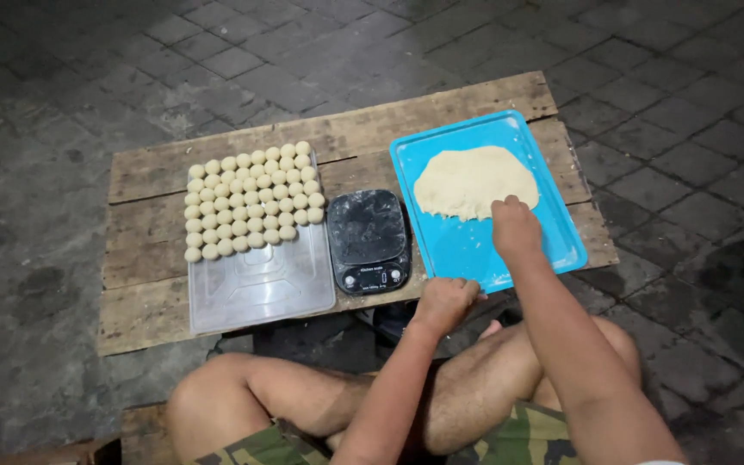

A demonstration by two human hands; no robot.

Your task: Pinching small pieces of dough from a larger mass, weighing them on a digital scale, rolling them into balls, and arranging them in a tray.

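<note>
1. Crossed bare legs [320,400] in camouflage shorts [527,439] nearest, at the bottom edge, both forearms reaching out over them.
2. Left hand [446,301] curled, fingers bent over the near left edge of the blue tray [467,245], gripping its rim.
3. Right hand [515,228] fingers bunched, pinching at the near right edge of the flattened dough slab [474,181].
4. Dough slab lying in the far half of the blue tray, on the right part of the wooden pallet table [148,258].
5. Black kitchen scale [368,241] just left of the tray, pan bare.
6. Clear plastic tray [260,288] further left, rows of small dough balls [247,202] filling its far half.
7. Dark paving stones [62,103] all around.
</note>
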